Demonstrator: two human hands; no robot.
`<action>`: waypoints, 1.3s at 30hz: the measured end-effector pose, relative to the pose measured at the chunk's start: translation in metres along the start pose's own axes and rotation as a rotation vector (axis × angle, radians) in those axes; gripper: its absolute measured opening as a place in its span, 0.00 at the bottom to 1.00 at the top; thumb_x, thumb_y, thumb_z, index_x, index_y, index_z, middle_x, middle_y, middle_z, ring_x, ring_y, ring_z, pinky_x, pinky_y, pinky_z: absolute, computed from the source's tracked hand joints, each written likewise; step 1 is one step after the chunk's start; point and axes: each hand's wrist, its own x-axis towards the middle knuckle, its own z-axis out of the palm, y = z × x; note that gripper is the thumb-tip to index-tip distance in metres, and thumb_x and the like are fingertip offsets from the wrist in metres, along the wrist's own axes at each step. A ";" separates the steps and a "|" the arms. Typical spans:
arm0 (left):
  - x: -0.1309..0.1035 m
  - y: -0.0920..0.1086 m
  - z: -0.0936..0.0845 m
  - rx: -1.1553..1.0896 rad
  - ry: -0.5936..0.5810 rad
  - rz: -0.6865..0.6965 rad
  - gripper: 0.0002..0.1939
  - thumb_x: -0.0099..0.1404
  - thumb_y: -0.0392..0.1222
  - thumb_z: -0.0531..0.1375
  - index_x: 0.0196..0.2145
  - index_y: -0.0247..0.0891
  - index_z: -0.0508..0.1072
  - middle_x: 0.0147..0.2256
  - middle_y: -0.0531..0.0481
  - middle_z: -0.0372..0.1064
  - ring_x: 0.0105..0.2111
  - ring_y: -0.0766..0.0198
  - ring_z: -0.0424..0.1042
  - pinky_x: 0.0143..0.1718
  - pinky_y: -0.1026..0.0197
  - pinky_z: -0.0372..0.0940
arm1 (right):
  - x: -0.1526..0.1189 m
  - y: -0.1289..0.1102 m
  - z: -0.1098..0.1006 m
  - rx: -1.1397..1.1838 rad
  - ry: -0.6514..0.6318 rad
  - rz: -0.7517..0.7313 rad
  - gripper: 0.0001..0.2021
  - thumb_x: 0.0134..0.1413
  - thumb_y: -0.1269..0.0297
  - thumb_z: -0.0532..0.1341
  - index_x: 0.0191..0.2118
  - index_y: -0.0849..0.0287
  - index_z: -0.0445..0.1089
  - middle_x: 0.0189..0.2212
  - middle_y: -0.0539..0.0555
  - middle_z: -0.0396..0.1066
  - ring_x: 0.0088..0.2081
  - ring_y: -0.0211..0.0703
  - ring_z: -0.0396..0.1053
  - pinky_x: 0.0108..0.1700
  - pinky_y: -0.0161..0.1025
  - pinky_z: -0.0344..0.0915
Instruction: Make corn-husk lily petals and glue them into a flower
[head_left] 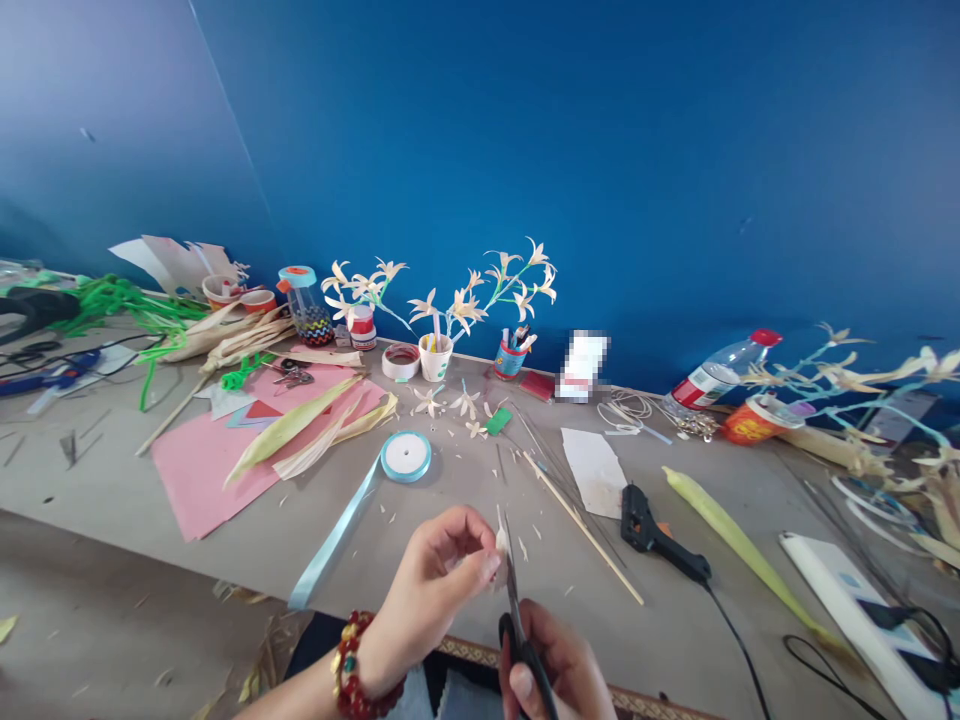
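Low in the middle of the view, my left hand (448, 570) pinches a small pale piece of husk (501, 548) between thumb and fingertips. My right hand (559, 665) grips black-handled scissors (513, 590) by the loops. The blades point up and lie right beside the pale piece; whether they touch it I cannot tell. Just beyond my hands, a roll of light blue ribbon (406, 456) lies flat, its loose end trailing to the table's front edge. Small pale scraps are scattered around my hands.
Husk flowers stand in a paper cup (435, 358) at the back. Pink paper (202, 470) and husks lie left. To the right are a thin stick (585, 528), a black glue gun (660, 540), a long green husk (739, 540), a power strip (847, 600) and a bottle (716, 375).
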 end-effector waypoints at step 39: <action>0.001 0.005 -0.003 -0.041 -0.017 -0.025 0.13 0.63 0.46 0.65 0.29 0.36 0.70 0.25 0.52 0.67 0.26 0.68 0.63 0.32 0.64 0.59 | 0.001 0.005 -0.001 -0.059 -0.027 -0.036 0.32 0.48 0.26 0.55 0.27 0.56 0.61 0.15 0.47 0.59 0.17 0.33 0.53 0.21 0.32 0.54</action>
